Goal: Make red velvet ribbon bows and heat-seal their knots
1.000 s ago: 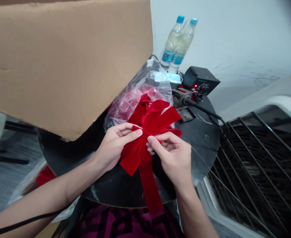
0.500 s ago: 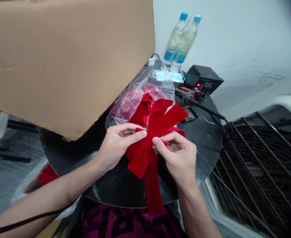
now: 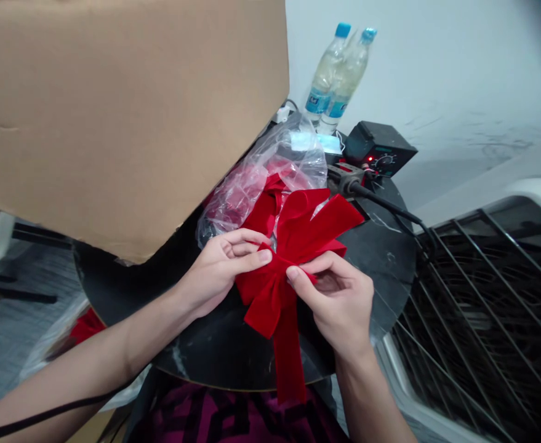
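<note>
Shows at far left a large cardboard box [image 3: 127,129], reaching over the back-left edge of a round black worktop [image 3: 224,366]. Next, pinches the gathered left side of a red velvety bow [image 3: 279,269] with the left hand [image 3: 217,267], thumb against bent fingers. Just behind, toward the back edge: a clear plastic bag [image 3: 228,209] with more red fabric inside. In the middle, toward the near edge, has the bow between both hands, loops fanned out, one long tail [image 3: 290,363] hanging past the near edge; hard to tell if resting or lifted. At the back edge: two bottles [image 3: 317,100] with blue caps. Pinches the bow right of centre with the right hand [image 3: 344,301], close to the left. Looks like the step of gathering and shaping the waist; seems to call next for firm, even pinches, without letting folds slip. By the right edge: a black dial box [image 3: 378,147]; beyond, a white-framed grille [image 3: 487,301].
</note>
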{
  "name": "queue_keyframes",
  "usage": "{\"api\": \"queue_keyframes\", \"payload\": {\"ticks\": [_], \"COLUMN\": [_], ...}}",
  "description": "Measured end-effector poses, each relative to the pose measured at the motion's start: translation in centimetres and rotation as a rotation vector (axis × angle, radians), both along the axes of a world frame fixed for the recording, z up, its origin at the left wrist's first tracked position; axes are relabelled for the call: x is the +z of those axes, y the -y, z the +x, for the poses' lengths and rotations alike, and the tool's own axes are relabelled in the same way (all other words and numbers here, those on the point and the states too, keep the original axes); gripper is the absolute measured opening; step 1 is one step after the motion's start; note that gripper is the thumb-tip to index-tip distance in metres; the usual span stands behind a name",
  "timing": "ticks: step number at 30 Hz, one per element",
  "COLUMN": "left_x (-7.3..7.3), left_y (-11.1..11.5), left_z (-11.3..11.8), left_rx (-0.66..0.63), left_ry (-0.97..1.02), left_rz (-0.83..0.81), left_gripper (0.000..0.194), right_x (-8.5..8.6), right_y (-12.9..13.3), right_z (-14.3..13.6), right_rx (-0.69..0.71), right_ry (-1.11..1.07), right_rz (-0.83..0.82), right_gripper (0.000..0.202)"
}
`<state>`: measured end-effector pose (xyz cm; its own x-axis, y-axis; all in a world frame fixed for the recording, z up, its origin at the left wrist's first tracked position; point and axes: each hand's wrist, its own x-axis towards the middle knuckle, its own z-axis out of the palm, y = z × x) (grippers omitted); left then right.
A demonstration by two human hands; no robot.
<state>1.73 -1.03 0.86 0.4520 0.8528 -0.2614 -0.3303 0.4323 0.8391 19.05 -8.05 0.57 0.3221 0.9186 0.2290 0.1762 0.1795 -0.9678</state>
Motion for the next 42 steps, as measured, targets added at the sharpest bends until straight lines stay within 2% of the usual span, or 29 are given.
{"api": "queue_keyframes", "payload": {"ticks": [4,9,16,24,28,31,34,37,40,42], "left_x": [-0.1,0.0,0.1,0.0,0.0,0.2,0.6,0.9,0.9,1.1], "left_y": [-0.3,-0.5,-0.7,-0.2,0.0,0.2,0.5,1.0,1.3,1.3], "left_z": [-0.3,-1.0,-1.7,-0.9,-0.6,-0.8,-1.1,-1.3,-1.2,-1.2], "left_rx": [-0.112,-0.265,-0.313,-0.224,-0.148,-0.085,-0.060,-0.016,0.035,0.017], "left_ry": [0.057,0.028,-0.077,0.013,-0.040,-0.155,-0.243,-0.195,-0.180,-0.185], "left_rz": [-0.085,-0.031,0.004,0.037,0.170,0.294,0.353,0.412,0.471,0.485], "left_gripper": [0.031,0.042,0.043,0.033,0.019,0.012,0.019,0.031,0.032,0.030], "right_x": [0.2,0.2,0.2,1.0,1.9,2.3,2.6,2.9,3.2,3.3], "right_y": [0.3,0.4,0.5,0.8,0.8,0.6,0.4,0.2,0.2,0.4], "right_z": [0.8,1.8,1.9,2.2,2.5,2.5,2.3,2.0,1.8,1.6], "right_rx": [0.089,0.263,0.398,0.345,0.313,0.249,0.228,0.237,0.228,0.234], "right_ry": [0.057,0.172,0.261,0.360,0.477,0.556,0.598,0.622,0.671,0.696], "right_rz": [0.046,0.157,0.233,0.204,0.162,0.162,0.175,0.193,0.231,0.252], "right_gripper": [0.015,0.014,0.017,0.018,0.016,0.015,0.014,0.014,0.014,0.015]}}
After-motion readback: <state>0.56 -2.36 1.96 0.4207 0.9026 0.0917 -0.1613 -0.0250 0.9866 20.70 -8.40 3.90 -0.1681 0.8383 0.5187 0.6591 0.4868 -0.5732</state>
